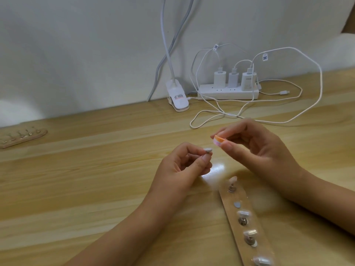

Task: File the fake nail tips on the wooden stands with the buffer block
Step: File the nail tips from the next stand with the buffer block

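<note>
Near the centre of the frame the left hand pinches 1 nail tip, raised so its edge meets the buffer block, gripped by the right hand; the wooden stand lies lower right

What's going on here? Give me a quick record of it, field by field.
Left hand: pinches a small grey-ended peg
Right hand: holds the buffer block, close to the peg
Near stand: four pegs with nail tips, one spot vacant
Far stand: left side of the table, untouched
Behind: power strip, clip lamp
</note>
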A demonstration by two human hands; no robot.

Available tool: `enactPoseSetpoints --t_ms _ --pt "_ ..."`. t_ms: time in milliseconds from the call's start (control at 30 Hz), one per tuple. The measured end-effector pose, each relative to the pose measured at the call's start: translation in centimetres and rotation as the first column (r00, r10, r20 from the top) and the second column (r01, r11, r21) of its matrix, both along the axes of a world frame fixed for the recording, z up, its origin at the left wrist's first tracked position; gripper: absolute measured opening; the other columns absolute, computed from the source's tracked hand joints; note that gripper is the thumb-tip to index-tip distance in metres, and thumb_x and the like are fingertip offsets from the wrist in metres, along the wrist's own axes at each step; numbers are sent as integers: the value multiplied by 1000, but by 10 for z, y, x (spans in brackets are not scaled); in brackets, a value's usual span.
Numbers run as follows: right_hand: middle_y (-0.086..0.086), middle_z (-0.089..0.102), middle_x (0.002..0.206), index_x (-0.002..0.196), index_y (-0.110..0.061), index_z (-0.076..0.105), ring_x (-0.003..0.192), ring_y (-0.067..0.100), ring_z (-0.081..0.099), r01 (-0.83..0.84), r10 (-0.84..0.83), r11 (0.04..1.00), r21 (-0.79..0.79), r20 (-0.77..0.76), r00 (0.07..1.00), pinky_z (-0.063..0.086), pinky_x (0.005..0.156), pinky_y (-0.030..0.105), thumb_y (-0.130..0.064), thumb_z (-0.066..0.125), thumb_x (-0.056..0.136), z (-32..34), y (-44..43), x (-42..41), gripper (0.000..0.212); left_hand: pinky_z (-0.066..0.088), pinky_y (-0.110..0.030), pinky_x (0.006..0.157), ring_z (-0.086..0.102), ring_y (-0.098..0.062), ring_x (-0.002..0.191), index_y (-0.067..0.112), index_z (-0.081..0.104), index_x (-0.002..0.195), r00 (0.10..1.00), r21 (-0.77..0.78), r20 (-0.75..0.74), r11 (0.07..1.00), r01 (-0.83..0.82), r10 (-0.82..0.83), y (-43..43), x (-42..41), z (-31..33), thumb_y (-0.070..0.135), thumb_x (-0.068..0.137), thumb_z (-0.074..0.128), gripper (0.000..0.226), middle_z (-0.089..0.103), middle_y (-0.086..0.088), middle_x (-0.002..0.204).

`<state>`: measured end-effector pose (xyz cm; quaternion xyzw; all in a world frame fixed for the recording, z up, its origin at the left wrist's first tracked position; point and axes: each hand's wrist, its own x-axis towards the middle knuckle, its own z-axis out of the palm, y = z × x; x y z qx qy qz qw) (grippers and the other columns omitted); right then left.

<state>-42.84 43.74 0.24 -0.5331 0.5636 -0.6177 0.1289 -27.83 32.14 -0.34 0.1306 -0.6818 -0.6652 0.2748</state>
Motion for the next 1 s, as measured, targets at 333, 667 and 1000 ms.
enactPoseSetpoints --t_ms 333,667,1000 --pt "-2 69 105 99 -13 63 105 16 67 13 -10 999 31 -89 996 52 96 33 -34 69 86 -3 -2 -1 26 54 -19 74 67 -6 72 17 67 84 1000 11 9 1000 -10 10 -1 -1 -1 28 77 68 13 69 4 71" --pt "2 70 103 97 -15 64 103 20 68 12 -12 1000 13 -12 1000 53 93 27 -34 74 85 -1 -2 -3 25 54 -20 76 66 -6 73 14 67 86 1000 1 9 1000 -9 9 0 0 -1 30 77 69 18 68 5 71" --pt "2 70 105 101 -10 63 105 22 67 -28 28 1000 6 -57 998 52 94 27 -29 70 90 -2 -1 -3 23 53 -18 75 67 -6 76 26 69 80 999 -37 35 999 -4 6 -2 1 -2 26 82 70 2 70 6 75"
